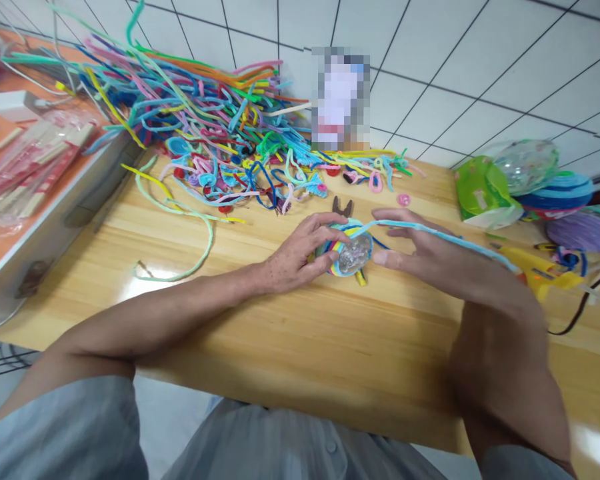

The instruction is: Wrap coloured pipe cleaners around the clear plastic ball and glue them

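Midway along the table (280,340), slightly nearer the back edge than the front, sits the clear plastic cup (356,255), banded with coloured pipe cleaners. And look, my left hand (293,259) has it, thumb and fingers closed around the wrapped side and rim! Over on the right, my right hand (423,250) is spread wide beside it, the light-blue pipe cleaner (445,238) trailing across it; whether any finger pinches that strand, I can't tell.

I'd call the cup light, stiff and slippery where bare; the fuzzy bands should grip better, so hold there, gently, lest they slide. The strand looks soft and bendy, best taken near its wrapped end. Lettering? None I can read: the phone (337,97) by the back edge is blurred out, the green box (483,190) at back right illegible.
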The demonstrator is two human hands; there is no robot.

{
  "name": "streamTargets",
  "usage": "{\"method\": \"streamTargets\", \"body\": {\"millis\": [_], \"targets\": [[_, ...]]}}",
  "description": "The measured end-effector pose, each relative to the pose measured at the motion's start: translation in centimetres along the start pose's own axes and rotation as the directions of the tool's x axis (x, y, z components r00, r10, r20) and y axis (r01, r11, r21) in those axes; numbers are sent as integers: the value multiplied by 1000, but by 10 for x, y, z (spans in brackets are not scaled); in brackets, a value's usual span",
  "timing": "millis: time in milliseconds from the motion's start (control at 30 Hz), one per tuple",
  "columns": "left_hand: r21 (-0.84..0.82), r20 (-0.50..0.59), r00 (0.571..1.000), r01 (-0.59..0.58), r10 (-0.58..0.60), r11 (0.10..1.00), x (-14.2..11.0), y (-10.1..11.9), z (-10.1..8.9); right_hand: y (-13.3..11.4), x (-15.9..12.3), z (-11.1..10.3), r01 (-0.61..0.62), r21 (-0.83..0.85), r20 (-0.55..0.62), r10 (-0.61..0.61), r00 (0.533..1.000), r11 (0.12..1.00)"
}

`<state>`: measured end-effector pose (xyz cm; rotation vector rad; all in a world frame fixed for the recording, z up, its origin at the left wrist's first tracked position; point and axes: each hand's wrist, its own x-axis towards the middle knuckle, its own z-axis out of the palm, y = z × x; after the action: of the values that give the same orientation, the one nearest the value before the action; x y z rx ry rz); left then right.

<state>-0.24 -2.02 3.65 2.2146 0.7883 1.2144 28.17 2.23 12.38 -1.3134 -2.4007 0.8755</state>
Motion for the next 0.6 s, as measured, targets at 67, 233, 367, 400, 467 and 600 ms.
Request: {"method": "streamTargets", "body": {"millis": [67,233,367,400,467,600], "targets": [[5,-4,1000,2,-2,1000,0,0,0,0,-8,-12,18,-29,80,-15,997,999],[14,-6,1000,-1,1,1000,-1,-1,0,-18,-16,-32,143,86,255,-161,954,986],[15,-13,1000,-16,17,1000,-1,-1,1,-39,-19,-32,158,192,179,-193,965,969],[15,-10,1000,-12,13,1000,-1,-1,1,-42,-19,-29,179,190,116,-203,972,965],[14,-5,1000,-1,2,1000,-1,-1,1,-45,-16,-20,253,88,-49,-249,967,964],[1,-13,1000,-8,8,1000,-1,0,1,-40,-3,1,376,-199,-248,-417,874,905]]}}
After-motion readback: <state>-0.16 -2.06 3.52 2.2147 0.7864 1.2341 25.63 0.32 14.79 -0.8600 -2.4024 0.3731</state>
